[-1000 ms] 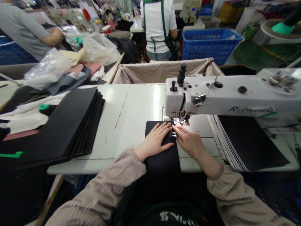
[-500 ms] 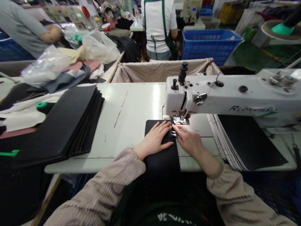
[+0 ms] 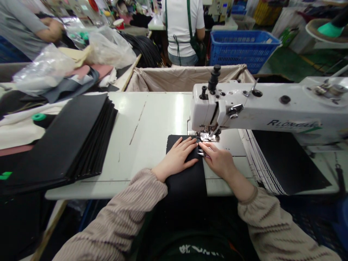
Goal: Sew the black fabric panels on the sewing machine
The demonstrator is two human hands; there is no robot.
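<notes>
A black fabric panel (image 3: 187,188) lies lengthwise on the white sewing table and hangs over its front edge toward my lap. My left hand (image 3: 178,157) rests flat on it, fingers spread, tips near its far edge. My right hand (image 3: 219,159) is at the panel's right edge, closed around a small pair of thread snips (image 3: 201,153) whose blades point left. Its index fingertip touches the panel's edge by the presser foot (image 3: 208,137) of the sewing machine (image 3: 244,105). The panel's far right corner sits just beside the foot; the snips' handles are hidden in my palm.
Black panels (image 3: 78,134) are stacked on the left, with another pile (image 3: 285,163) under the machine arm on the right. Behind the table are a cloth-lined bin (image 3: 168,79) and a blue crate (image 3: 241,47). Two people work beyond, one left, one with their back turned.
The view has shifted slightly. Both hands and the black panel keep almost the same place beside the presser foot, and the snips stay in my right hand.
</notes>
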